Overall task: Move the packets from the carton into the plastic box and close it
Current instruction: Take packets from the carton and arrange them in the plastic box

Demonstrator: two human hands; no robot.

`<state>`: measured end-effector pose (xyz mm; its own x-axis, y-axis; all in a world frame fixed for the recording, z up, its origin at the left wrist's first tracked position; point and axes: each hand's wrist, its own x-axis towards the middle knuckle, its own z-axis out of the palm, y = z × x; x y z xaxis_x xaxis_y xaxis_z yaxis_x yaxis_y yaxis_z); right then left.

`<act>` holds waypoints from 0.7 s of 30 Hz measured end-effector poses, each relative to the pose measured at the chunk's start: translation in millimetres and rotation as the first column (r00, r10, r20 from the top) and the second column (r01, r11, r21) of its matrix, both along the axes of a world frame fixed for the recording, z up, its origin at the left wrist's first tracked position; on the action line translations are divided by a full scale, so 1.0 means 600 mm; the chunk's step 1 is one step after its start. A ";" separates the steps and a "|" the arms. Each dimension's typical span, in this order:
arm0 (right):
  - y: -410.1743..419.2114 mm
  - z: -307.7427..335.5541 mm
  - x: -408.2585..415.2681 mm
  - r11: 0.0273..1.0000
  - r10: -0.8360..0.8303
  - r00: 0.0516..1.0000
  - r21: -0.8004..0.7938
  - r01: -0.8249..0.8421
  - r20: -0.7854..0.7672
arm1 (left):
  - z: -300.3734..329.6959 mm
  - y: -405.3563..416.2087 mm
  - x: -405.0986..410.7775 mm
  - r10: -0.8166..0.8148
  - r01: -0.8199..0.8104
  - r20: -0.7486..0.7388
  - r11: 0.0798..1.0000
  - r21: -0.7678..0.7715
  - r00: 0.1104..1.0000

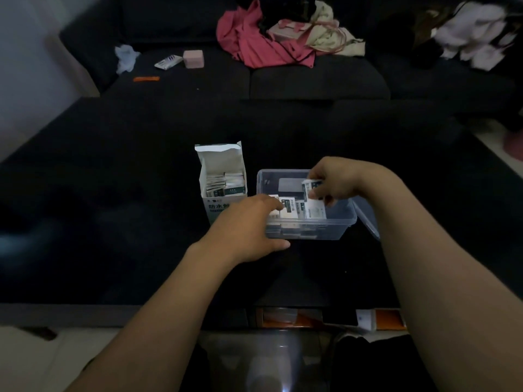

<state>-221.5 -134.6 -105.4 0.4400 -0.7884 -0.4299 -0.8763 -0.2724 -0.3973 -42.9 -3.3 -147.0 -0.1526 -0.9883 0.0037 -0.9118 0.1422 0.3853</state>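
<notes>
The open carton (223,176), at nine o'clock of the plastic box (334,222), held packets (225,183); the right hand (331,182) pinched a packet (311,185) over the box while the left hand (246,224) gripped its near corner, more packets (291,207) lying inside.

I see a white carton (223,182) standing upright just left of the clear plastic box (308,222), its top flaps open and white packets (225,183) stacked inside. More packets (294,207) stand in the box, whose clear lid (368,216) hangs open off its right side.
</notes>
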 end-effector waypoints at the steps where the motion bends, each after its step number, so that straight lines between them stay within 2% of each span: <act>1: 0.000 -0.003 0.004 1.000 0.006 0.999 0.007 -0.006 -0.031 | -0.002 -0.001 -0.001 -0.015 0.015 0.028 1.000 0.001 0.999; 9: -0.005 -0.033 0.021 1.000 0.001 0.990 -0.001 -0.001 -0.138 | -0.014 -0.009 -0.004 -0.061 0.051 0.167 0.997 0.062 0.984; 21: 0.002 -0.062 0.043 0.998 0.026 0.954 -0.048 -0.042 -0.298 | -0.017 -0.011 -0.011 -0.065 0.044 0.191 0.993 0.113 0.980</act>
<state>-195.7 -133.2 -142.7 0.3258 -0.8007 -0.5027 -0.9424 -0.3178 -0.1047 -49.3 -10.2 -157.2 -0.1935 -0.9715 -0.1368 -0.9626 0.1611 0.2178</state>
